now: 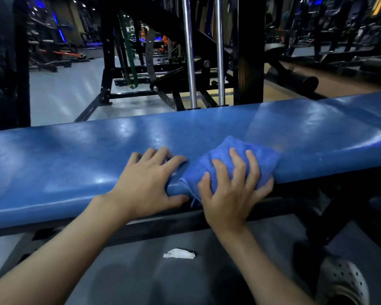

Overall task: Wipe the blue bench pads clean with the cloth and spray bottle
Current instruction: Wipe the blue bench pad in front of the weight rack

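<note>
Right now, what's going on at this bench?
A person is wiping a blue bench pad. The right hand grips a blue cloth pressed over the pad's near edge. The left hand rests on the pad just beside the cloth. No spray bottle is in view. A crumpled white scrap lies on the floor below the bench.

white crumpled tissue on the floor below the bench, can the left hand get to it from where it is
Probably yes. The left hand rests on the blue vinyl bench pad holding nothing, and the white crumpled tissue lies uncovered on the dark floor on the person's side.
</note>
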A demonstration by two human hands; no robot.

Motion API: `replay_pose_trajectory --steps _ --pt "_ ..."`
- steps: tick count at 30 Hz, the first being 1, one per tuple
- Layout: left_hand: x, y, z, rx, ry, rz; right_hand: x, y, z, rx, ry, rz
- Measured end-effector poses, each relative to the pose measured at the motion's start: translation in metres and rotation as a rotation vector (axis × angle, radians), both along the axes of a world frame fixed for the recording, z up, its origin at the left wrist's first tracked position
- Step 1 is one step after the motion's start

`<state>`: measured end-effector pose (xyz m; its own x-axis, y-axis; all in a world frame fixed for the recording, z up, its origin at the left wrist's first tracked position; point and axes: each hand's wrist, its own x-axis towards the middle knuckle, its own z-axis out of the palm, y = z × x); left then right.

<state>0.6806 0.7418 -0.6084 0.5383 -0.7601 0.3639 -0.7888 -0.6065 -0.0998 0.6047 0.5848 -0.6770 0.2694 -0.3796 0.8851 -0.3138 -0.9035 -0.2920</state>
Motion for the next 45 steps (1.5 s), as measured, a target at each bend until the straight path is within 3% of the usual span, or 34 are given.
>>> replay_pose_trajectory --steps 3,7,12,17,23,28,33,38,45 --pt "-0.002 -0.008 0.004 0.033 -0.013 0.021 -0.011 -0.029 -0.004 -0.158 0.015 0.084" --pt "-0.013 -0.034 0.009 0.108 0.120 -0.029 -0.023 -0.071 -0.006 -0.199 0.031 0.091" --pt "-0.019 -0.051 0.011 0.107 0.121 0.019 -0.048 -0.153 -0.012 -0.065 -0.014 -0.056" --pt "-0.029 -0.082 0.011 0.136 0.142 -0.033 -0.034 -0.121 0.001 0.105 -0.060 -0.139" --pt "-0.037 -0.113 0.010 0.094 0.207 -0.048 -0.046 -0.145 0.001 -0.198 0.041 0.065" --pt "-0.040 -0.150 0.017 0.103 0.209 -0.163 -0.062 -0.223 -0.001 0.005 -0.089 -0.108" --pt "-0.054 -0.214 0.015 0.099 0.204 -0.210 -0.054 -0.209 0.003 0.204 -0.162 -0.211" --pt "-0.060 -0.231 0.018 0.141 0.139 -0.086 -0.067 -0.233 0.000 0.094 -0.079 -0.115" --pt "-0.070 -0.246 0.024 0.229 0.139 -0.012 -0.078 -0.290 0.010 0.181 -0.077 -0.163"
